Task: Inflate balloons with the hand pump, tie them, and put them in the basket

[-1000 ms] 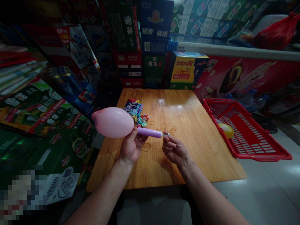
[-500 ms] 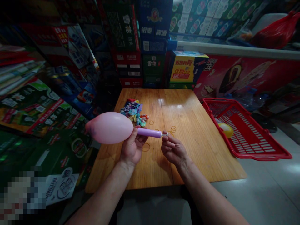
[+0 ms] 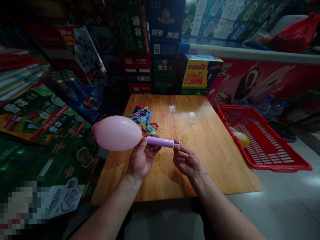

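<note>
A pink inflated balloon [image 3: 117,133] points left, its neck on the nozzle end of a purple balloon pump [image 3: 160,141]. My left hand [image 3: 141,160] pinches the balloon's neck where it meets the pump, fingers under the barrel. At the other end, my right hand [image 3: 186,159] is closed on the pump's white handle, which sits close to the barrel. Beyond the pump lies a heap of colourful patterned cloth pieces [image 3: 142,116] on the wooden table [image 3: 200,170]. Several thin rubber bands [image 3: 185,137] are scattered near the pump.
Right of the table stands a red plastic basket [image 3: 270,151] with a yellow balloon-like object [image 3: 242,139] in it. Stacked drink cartons [image 3: 163,73] line the far edge, and more cartons [image 3: 57,156] crowd the left side. A red bag [image 3: 296,36] rests on the counter at upper right.
The pink balloon has tilted up slightly and its far end looks fuller and smoother. Both hands keep their grips, with the pump shifted a little to the right.
</note>
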A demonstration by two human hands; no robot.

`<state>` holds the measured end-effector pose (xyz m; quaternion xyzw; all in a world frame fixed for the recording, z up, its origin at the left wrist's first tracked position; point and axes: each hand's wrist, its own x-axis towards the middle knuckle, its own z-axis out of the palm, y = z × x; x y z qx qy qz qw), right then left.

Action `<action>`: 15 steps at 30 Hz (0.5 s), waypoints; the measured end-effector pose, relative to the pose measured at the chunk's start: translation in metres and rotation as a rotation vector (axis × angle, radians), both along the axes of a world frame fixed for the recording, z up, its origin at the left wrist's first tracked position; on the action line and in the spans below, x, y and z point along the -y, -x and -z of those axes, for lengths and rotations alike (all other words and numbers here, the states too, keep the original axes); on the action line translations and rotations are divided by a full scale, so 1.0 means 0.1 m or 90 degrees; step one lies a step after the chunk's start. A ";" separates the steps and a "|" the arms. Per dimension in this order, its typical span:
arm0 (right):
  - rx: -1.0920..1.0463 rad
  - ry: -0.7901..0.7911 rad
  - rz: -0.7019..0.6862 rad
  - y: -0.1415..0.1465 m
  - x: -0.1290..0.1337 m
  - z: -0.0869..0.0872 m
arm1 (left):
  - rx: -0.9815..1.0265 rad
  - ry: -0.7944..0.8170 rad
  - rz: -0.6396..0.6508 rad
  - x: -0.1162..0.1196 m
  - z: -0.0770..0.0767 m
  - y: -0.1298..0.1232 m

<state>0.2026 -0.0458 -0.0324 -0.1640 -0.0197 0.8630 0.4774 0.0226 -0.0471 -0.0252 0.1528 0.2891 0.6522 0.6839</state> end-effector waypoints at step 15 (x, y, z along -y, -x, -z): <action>0.012 0.000 0.030 0.04 0.00 0.06 | -0.025 0.028 -0.020 0.00 -0.01 0.02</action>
